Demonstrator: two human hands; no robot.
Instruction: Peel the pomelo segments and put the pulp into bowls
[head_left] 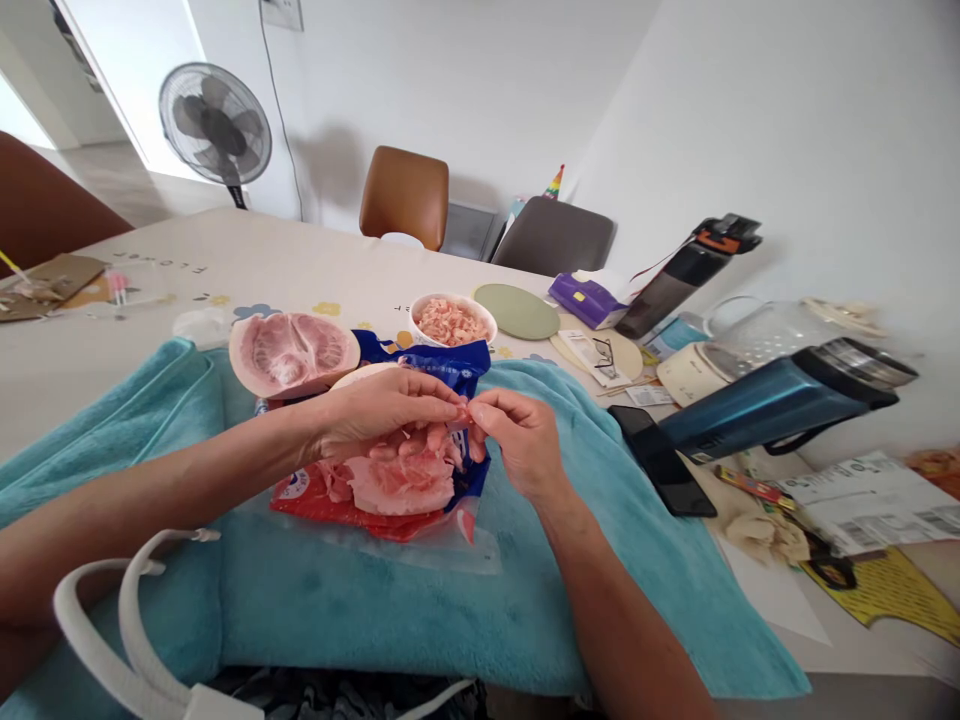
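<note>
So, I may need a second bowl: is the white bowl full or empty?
Nearly full: in the white bowl, pink fruit pieces reach close to the rim.

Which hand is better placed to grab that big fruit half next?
Probably the left hand: it is nearer the fruit half, while the right hand sits farther right. Both are busy with a small pink piece, though.

Your L hand (386, 405) hides pt of the red-blue bag (315, 502); bit (460, 420) btwn your fingertips (481, 412) too small to ID; brown chair (45, 205) cut off at L edge.
</note>
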